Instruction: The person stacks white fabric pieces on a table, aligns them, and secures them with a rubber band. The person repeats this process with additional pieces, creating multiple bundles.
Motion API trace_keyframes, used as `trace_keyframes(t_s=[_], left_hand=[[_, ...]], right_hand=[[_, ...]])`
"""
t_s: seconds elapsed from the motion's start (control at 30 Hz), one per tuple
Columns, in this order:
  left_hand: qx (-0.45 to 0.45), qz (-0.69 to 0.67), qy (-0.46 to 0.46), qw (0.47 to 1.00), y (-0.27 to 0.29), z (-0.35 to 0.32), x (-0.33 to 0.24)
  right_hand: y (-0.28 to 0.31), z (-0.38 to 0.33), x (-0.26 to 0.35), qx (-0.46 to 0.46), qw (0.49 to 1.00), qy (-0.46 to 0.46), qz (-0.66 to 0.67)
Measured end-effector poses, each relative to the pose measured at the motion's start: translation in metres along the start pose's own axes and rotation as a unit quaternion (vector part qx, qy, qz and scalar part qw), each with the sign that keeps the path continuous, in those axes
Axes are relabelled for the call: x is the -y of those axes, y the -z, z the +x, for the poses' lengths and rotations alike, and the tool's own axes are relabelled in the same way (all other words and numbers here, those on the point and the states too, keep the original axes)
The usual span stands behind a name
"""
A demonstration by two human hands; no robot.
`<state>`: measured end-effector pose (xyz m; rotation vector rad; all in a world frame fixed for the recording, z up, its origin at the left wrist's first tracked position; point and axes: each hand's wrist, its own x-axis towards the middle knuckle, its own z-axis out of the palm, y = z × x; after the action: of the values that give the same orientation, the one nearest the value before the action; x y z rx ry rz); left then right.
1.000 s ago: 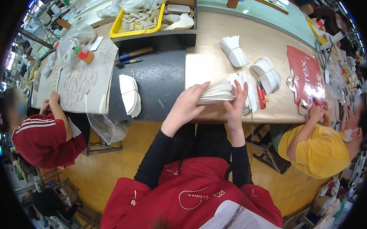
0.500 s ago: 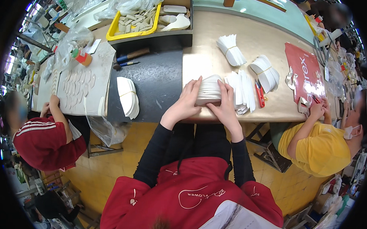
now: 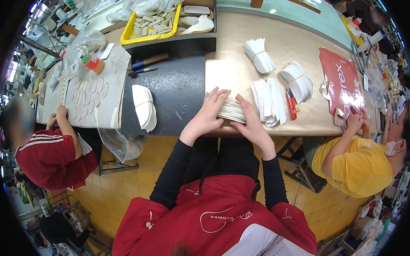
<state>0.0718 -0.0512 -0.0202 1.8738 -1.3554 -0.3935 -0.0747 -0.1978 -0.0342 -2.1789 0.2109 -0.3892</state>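
Both hands, left hand (image 3: pixel 207 113) and right hand (image 3: pixel 250 122), clamp a stack of thin white cut pieces (image 3: pixel 231 111) at the near edge of the surface (image 3: pixel 304 120); light, floppy, prone to sliding apart, so best gripped across both ends

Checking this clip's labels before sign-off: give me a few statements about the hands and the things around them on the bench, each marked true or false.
1. Both hands, left hand and right hand, press on one stack of white cut pieces. True.
2. The red-handled scissors are in the right hand. False: they lie on the bench right of the loose white pieces, untouched.
3. A yellow tray of pale pieces sits at the far side of the bench. True.
4. The stack under the hands lies on the dark mat. False: it lies on the tan tabletop, just right of the mat.
5. A banded white bundle lies on the dark mat. True.
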Motion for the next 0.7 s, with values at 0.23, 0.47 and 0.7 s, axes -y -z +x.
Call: trace_keyframes(t_s=[0.23, 0.47, 0.7], left_hand=[[0.021, -0.031, 0.009, 0.999, 0.005, -0.003, -0.014], [-0.018, 0.111, -0.018, 0.994, -0.016, -0.003, -0.024], [0.000, 0.133, -0.029, 0.991, -0.010, -0.014, -0.026]], right_hand=[[0.002, -0.007, 0.018, -0.118, 0.982, 0.072, -0.127], [-0.001, -0.018, 0.012, -0.033, 0.993, 0.023, -0.110], [0.003, -0.034, 0.016, -0.024, 0.999, -0.019, -0.036]])
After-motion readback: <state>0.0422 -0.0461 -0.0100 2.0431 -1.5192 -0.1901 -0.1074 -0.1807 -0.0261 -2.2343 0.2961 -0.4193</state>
